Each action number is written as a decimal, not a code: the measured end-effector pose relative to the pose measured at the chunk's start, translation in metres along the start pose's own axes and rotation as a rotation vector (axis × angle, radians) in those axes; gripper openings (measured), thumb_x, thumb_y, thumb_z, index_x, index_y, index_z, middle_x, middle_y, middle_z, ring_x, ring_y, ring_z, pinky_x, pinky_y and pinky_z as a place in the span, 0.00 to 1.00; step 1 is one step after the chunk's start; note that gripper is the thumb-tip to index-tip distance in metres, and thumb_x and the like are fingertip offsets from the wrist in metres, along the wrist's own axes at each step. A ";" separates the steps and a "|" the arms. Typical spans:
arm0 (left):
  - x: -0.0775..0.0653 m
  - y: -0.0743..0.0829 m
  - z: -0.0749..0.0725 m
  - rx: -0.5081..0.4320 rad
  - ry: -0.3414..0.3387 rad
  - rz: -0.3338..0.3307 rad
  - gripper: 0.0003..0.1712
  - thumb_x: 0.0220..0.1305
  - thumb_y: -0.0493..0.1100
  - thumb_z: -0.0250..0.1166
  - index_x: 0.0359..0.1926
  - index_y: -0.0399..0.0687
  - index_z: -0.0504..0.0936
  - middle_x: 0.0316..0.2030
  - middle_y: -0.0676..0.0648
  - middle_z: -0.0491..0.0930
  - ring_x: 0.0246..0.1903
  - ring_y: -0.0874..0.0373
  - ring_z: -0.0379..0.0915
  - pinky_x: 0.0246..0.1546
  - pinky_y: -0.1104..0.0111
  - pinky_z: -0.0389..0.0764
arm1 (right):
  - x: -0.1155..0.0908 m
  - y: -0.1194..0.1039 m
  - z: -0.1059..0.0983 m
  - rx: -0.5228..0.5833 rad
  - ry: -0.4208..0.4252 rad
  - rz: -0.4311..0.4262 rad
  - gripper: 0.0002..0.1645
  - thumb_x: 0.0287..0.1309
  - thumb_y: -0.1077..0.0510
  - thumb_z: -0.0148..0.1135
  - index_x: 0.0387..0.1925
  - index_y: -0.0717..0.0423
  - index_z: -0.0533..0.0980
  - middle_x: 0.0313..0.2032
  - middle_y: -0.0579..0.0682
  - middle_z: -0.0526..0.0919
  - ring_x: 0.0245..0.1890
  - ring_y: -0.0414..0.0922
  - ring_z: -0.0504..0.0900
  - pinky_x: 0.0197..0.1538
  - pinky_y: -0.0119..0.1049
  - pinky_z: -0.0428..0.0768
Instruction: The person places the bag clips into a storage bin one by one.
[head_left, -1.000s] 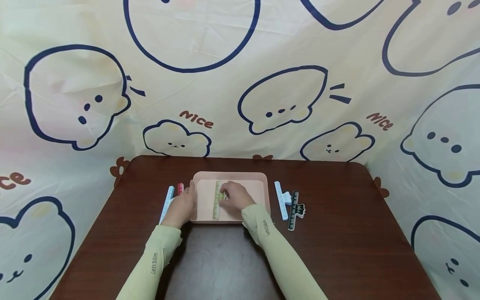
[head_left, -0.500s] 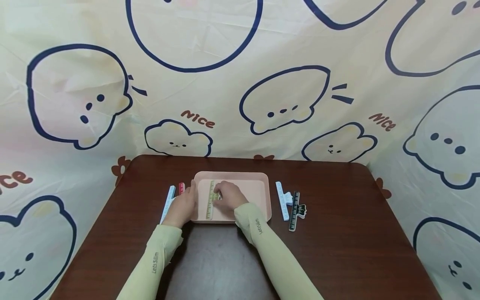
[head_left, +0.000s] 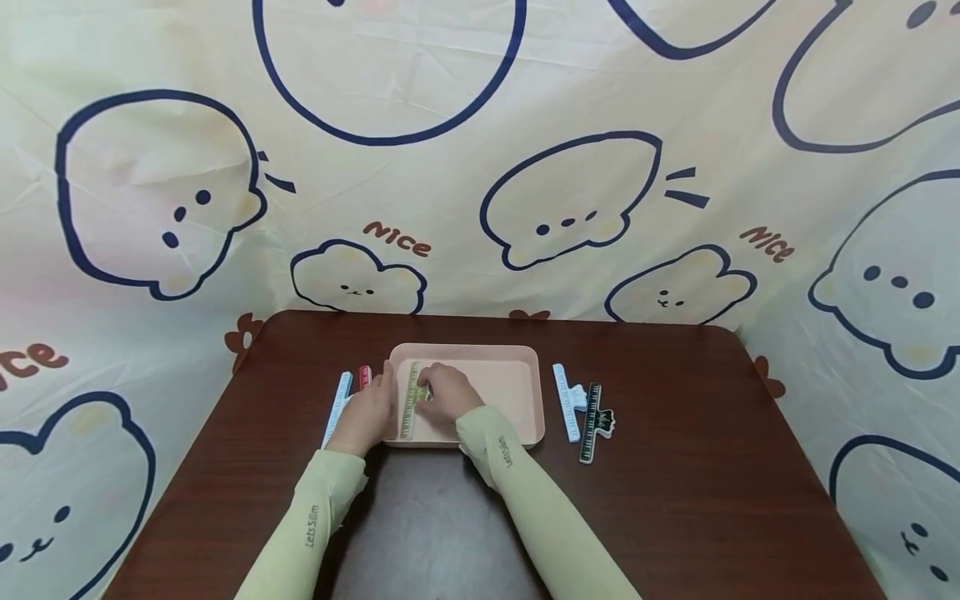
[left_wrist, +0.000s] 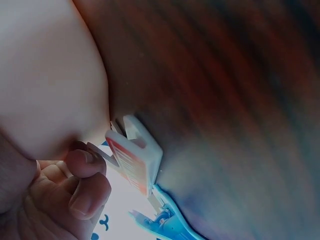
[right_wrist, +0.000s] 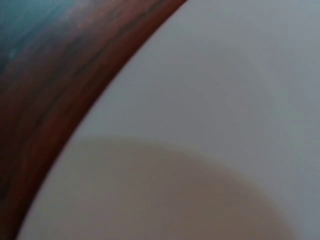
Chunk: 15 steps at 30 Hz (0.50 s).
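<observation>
In the head view, a yellow-green ruler clip (head_left: 410, 400) lies lengthwise near the left side of a pale pink tray (head_left: 504, 404). My right hand (head_left: 448, 393) pinches it at its handle with thumb and fingers. My left hand (head_left: 365, 415) rests against the tray's left rim, its fingers extended. Beside it on the table lie a red clip (head_left: 365, 377) and a light blue clip (head_left: 337, 408), both partly covered by that hand. The left wrist view shows the red-and-white clip (left_wrist: 132, 157) close to the fingers (left_wrist: 90, 195). The right wrist view holds only blurred pale surfaces and wood.
Right of the tray, a pale blue ruler clip (head_left: 566, 402) and a black ruler clip (head_left: 590, 422) lie on the brown wooden table (head_left: 697, 467). Behind the table hangs a cream cloth (head_left: 450, 183) with cartoon outlines.
My right hand has moved left across the tray, carrying the yellow-green ruler clip from near the centre to near the left rim. My left hand has stayed at the rim.
</observation>
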<state>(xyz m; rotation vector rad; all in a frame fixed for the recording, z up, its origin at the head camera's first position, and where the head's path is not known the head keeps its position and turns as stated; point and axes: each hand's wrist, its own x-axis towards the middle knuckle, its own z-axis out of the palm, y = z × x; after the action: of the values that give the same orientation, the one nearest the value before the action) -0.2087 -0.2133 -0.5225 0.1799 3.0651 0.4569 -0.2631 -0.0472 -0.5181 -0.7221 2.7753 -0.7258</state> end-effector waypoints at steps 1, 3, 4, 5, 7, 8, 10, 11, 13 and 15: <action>0.000 0.000 0.000 0.005 0.001 0.002 0.36 0.77 0.34 0.51 0.78 0.24 0.48 0.62 0.23 0.74 0.49 0.33 0.82 0.53 0.44 0.83 | 0.001 -0.001 0.001 -0.004 -0.003 0.002 0.21 0.58 0.53 0.76 0.52 0.55 0.84 0.40 0.47 0.83 0.38 0.41 0.78 0.51 0.35 0.80; 0.000 0.000 0.000 0.014 0.008 0.006 0.37 0.76 0.34 0.53 0.77 0.24 0.49 0.60 0.24 0.75 0.45 0.34 0.83 0.51 0.45 0.84 | 0.002 -0.001 0.002 -0.008 -0.006 0.003 0.21 0.58 0.53 0.76 0.52 0.55 0.84 0.40 0.46 0.83 0.38 0.40 0.78 0.50 0.34 0.80; 0.000 0.000 0.001 0.016 0.012 0.008 0.38 0.75 0.33 0.54 0.77 0.23 0.50 0.59 0.24 0.75 0.44 0.35 0.83 0.50 0.45 0.85 | 0.003 -0.001 0.003 -0.011 -0.005 0.003 0.21 0.58 0.53 0.76 0.52 0.54 0.84 0.40 0.46 0.83 0.38 0.40 0.78 0.50 0.34 0.80; 0.000 0.000 0.001 0.018 0.016 0.009 0.38 0.74 0.34 0.55 0.77 0.23 0.50 0.58 0.25 0.76 0.42 0.36 0.83 0.48 0.45 0.85 | 0.004 -0.001 0.004 -0.014 -0.005 0.003 0.21 0.58 0.53 0.76 0.52 0.54 0.84 0.40 0.46 0.82 0.38 0.40 0.78 0.50 0.33 0.80; 0.001 0.000 0.001 0.024 0.023 0.010 0.39 0.72 0.34 0.57 0.77 0.23 0.51 0.57 0.25 0.77 0.39 0.37 0.83 0.46 0.46 0.86 | 0.006 -0.001 0.005 -0.012 -0.002 0.004 0.20 0.58 0.53 0.76 0.52 0.54 0.84 0.40 0.45 0.82 0.38 0.40 0.78 0.50 0.33 0.80; 0.002 0.000 0.002 0.026 0.023 0.010 0.40 0.72 0.34 0.57 0.77 0.23 0.51 0.56 0.26 0.77 0.38 0.38 0.83 0.46 0.46 0.86 | 0.006 -0.001 0.006 -0.007 0.000 0.004 0.20 0.58 0.53 0.76 0.51 0.54 0.84 0.40 0.45 0.82 0.38 0.40 0.77 0.49 0.33 0.79; 0.002 0.000 0.002 0.029 0.015 0.005 0.41 0.70 0.35 0.59 0.77 0.23 0.51 0.55 0.27 0.78 0.36 0.40 0.82 0.44 0.47 0.86 | 0.007 -0.001 0.007 -0.005 0.001 0.002 0.20 0.58 0.53 0.76 0.51 0.54 0.84 0.40 0.45 0.81 0.38 0.39 0.77 0.49 0.33 0.79; 0.002 0.000 0.002 0.031 0.010 0.003 0.42 0.70 0.36 0.59 0.77 0.23 0.51 0.54 0.27 0.78 0.35 0.41 0.81 0.44 0.47 0.86 | 0.007 -0.001 0.007 -0.004 0.002 0.001 0.20 0.58 0.54 0.76 0.51 0.54 0.84 0.40 0.45 0.81 0.38 0.39 0.77 0.49 0.33 0.79; 0.003 0.001 0.003 0.035 0.001 -0.002 0.43 0.69 0.36 0.60 0.77 0.23 0.50 0.55 0.27 0.77 0.34 0.42 0.81 0.44 0.47 0.86 | 0.007 -0.001 0.008 0.001 0.006 -0.004 0.19 0.57 0.54 0.76 0.50 0.54 0.84 0.39 0.45 0.81 0.37 0.39 0.77 0.47 0.33 0.79; 0.003 0.001 0.003 0.036 -0.004 -0.007 0.42 0.70 0.36 0.59 0.77 0.23 0.50 0.55 0.27 0.77 0.34 0.42 0.81 0.45 0.47 0.86 | 0.007 -0.001 0.008 0.003 0.009 -0.008 0.19 0.57 0.54 0.77 0.49 0.54 0.84 0.38 0.45 0.80 0.36 0.39 0.76 0.46 0.32 0.79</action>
<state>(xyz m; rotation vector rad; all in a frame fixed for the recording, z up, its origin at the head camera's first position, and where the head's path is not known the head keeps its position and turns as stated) -0.2115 -0.2113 -0.5249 0.1716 3.0709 0.4014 -0.2662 -0.0552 -0.5252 -0.7321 2.7803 -0.7371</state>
